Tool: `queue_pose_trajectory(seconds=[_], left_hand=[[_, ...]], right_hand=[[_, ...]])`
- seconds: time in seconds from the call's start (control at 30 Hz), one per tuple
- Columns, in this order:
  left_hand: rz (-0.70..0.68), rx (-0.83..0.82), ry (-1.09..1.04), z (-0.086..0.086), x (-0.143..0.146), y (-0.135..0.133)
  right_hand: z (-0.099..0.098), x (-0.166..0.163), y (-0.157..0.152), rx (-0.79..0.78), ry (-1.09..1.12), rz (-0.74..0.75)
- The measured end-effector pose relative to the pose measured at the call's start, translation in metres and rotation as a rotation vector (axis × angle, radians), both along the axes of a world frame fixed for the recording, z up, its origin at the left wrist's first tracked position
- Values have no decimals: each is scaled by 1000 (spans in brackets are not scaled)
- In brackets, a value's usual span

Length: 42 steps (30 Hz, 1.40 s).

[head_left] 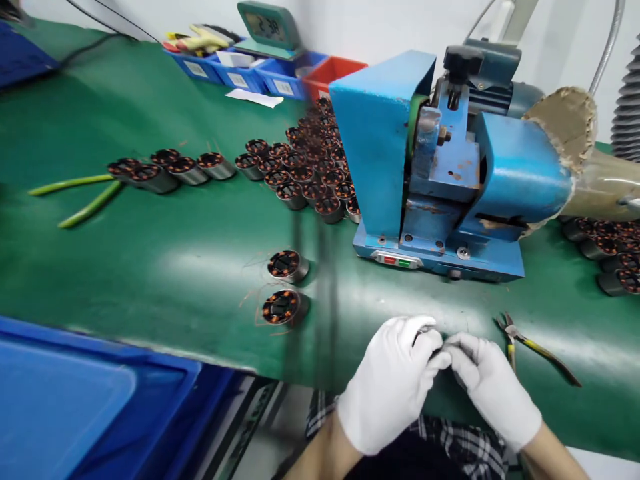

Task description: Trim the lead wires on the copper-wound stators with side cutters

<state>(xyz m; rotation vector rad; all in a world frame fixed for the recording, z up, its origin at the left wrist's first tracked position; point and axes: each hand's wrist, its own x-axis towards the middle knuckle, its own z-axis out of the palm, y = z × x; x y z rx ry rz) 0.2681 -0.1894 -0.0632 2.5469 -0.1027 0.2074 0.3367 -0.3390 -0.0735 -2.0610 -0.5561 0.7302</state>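
Observation:
Both my hands wear white gloves and meet at the table's front edge. My left hand [393,383] is curled round a small dark part that barely shows between the fingers. My right hand [493,387] pinches at the same part from the right. What the part is I cannot make out. Two small wound motor stators [286,265] [281,308] with copper wire ends lie on the green table [165,247] to the left of my hands. Small pliers with yellow handles [530,343] lie just right of my right hand.
A blue bench machine [430,167] stands behind my hands. Several more stators are grouped at its left [310,167] and right [610,253]. Green-handled tool [80,197] at far left. Blue and red bins [280,70] and a clock [270,30] at the back. Blue crate [75,407] at lower left.

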Motion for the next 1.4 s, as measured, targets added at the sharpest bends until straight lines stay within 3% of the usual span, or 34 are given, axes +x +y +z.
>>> queue_pose_trajectory(seconds=[0.07,0.13,0.2,0.27,0.33,0.47,0.57,0.73,0.87,1.0,1.17,1.3,1.4], left_hand=[[-13,41,-55,-2,1,-2],[-19,56,-90,-3,3,-4],[-4,47,-108,-5,4,-5],[2,30,-114,-6,5,-5],[6,12,-107,-8,5,-6],[-4,-4,-84,-11,5,-7],[-6,-17,-75,-9,3,-5],[160,-165,77,-6,-1,9],[107,-173,75,-13,0,17],[142,-248,32,-7,0,11],[134,-517,26,23,-15,3],[122,-496,-94,36,-25,9],[7,-444,-112,39,-21,13]], right_hand=[[3,7,-3,72,244,-101],[8,16,-13,84,293,-186],[15,23,-28,51,128,-331],[23,26,-40,13,-188,-458],[26,24,-43,-15,-498,-323],[12,11,-27,-10,-858,268],[-5,8,-15,11,-933,348],[-22,10,-12,29,-863,287],[-22,10,-11,55,-811,246],[-2,7,-9,117,-761,206],[41,3,-6,184,-438,138],[60,5,0,156,-118,53],[63,7,3,190,45,10]])
